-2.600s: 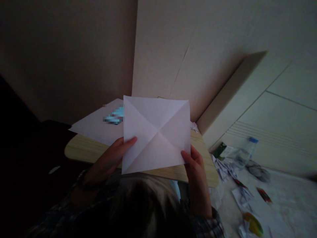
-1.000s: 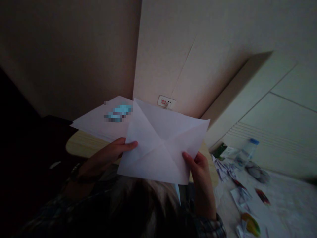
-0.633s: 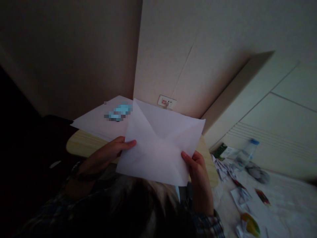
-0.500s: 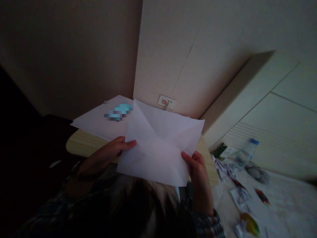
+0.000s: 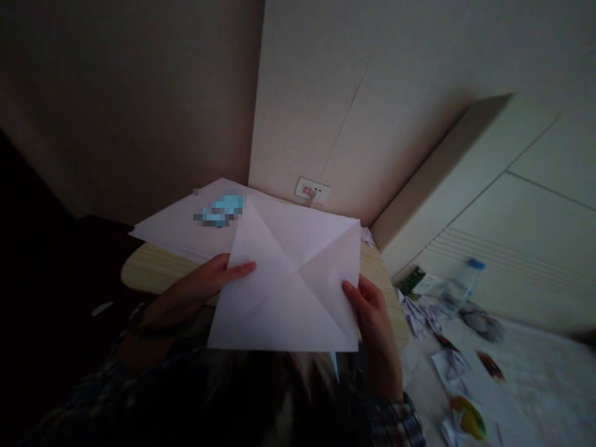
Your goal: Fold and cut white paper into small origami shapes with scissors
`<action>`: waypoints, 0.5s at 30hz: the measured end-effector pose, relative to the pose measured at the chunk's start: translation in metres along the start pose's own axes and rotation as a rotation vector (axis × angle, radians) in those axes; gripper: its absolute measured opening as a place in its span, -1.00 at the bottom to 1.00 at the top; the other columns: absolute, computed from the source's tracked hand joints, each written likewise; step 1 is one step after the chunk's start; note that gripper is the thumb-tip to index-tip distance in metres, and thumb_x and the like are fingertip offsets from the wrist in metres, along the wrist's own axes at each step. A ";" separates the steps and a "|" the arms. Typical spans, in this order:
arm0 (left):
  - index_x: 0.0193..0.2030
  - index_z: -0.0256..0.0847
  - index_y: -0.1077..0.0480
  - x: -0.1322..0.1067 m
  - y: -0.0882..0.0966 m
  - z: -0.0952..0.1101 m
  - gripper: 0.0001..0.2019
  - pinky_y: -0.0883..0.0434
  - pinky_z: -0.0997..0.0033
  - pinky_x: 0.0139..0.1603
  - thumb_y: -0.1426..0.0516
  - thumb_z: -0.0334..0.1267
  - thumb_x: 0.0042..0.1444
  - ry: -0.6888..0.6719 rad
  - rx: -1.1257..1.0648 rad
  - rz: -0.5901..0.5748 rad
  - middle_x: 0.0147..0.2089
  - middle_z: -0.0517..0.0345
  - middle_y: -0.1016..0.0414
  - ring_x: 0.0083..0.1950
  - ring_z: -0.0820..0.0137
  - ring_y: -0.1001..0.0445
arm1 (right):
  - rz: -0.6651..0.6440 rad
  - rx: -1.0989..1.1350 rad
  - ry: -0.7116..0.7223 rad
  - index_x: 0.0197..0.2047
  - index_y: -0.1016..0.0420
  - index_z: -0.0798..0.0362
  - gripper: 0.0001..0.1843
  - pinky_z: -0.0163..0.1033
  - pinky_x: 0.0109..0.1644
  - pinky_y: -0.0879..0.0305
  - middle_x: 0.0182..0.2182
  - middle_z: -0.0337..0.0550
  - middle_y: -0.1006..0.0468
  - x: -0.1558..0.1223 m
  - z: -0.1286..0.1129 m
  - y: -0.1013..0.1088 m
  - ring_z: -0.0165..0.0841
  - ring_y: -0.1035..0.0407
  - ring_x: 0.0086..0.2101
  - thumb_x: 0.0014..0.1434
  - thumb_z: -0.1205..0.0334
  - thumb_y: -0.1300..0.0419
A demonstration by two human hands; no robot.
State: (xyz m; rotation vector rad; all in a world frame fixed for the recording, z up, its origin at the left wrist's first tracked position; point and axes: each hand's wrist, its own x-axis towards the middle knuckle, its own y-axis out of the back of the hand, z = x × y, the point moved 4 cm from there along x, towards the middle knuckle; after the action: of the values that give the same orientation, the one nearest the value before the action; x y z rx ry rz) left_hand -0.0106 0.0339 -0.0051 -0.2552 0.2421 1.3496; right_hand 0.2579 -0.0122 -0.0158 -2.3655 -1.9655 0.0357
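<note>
The white, four-cornered paper sheet with crossing creases (image 5: 288,292) lies between both hands, across the near edge of the pale wooden tabletop (image 5: 151,270). The left hand (image 5: 215,275) pinches its left edge, the right hand (image 5: 371,304) its right; neither is clearly nearer its centre.

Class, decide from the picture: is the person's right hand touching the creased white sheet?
Touching. The head view shows the right hand with its thumb pressed on the face of the creased white sheet, overlapping its edge.
</note>
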 end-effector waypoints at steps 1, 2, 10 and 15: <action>-0.32 -0.24 -0.54 0.001 0.001 0.001 -0.72 -0.41 0.39 -0.37 -0.30 -0.09 -0.14 -0.021 0.007 0.004 -0.36 0.03 -0.63 -0.34 0.20 -0.53 | -0.015 -0.005 -0.006 -0.21 -0.62 0.01 -0.69 -0.29 -0.42 -0.28 -0.40 -0.21 -0.66 0.000 0.000 0.000 -0.29 -0.45 -0.45 -0.01 0.04 -0.33; -0.35 -0.24 -0.54 0.002 0.002 0.001 -0.72 -0.42 0.39 -0.35 -0.29 -0.07 -0.13 -0.043 0.012 0.007 -0.36 0.03 -0.63 -0.33 0.19 -0.53 | -0.027 -0.013 -0.008 -0.22 -0.62 0.03 -0.69 -0.29 -0.43 -0.28 -0.42 -0.22 -0.66 0.000 -0.001 -0.001 -0.30 -0.45 -0.47 -0.02 0.05 -0.34; -0.48 -0.13 -0.52 -0.001 0.007 0.013 -0.80 -0.47 0.33 -0.18 -0.31 -0.08 -0.23 -0.206 0.103 0.046 -0.38 0.11 -0.62 -0.16 0.08 -0.52 | 0.007 0.000 0.037 -0.25 -0.63 -0.02 -0.74 -0.22 -0.26 -0.38 -0.30 -0.19 -0.67 0.002 -0.005 -0.004 -0.22 -0.50 -0.31 -0.04 0.09 -0.34; -0.48 -0.12 -0.55 -0.006 0.007 0.016 -0.85 -0.45 0.29 -0.02 -0.32 -0.15 -0.23 -0.281 0.104 -0.001 -0.36 0.18 -0.64 -0.10 0.12 -0.53 | 0.106 0.104 -0.003 -0.26 -0.61 0.01 -0.70 -0.23 -0.34 -0.36 -0.39 -0.19 -0.67 0.008 -0.004 -0.001 -0.23 -0.50 -0.40 -0.12 0.11 -0.36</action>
State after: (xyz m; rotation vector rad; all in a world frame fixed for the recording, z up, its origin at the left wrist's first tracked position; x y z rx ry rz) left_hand -0.0181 0.0349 0.0113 0.0229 0.0762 1.3504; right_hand 0.2583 -0.0039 -0.0113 -2.4015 -1.7917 0.1434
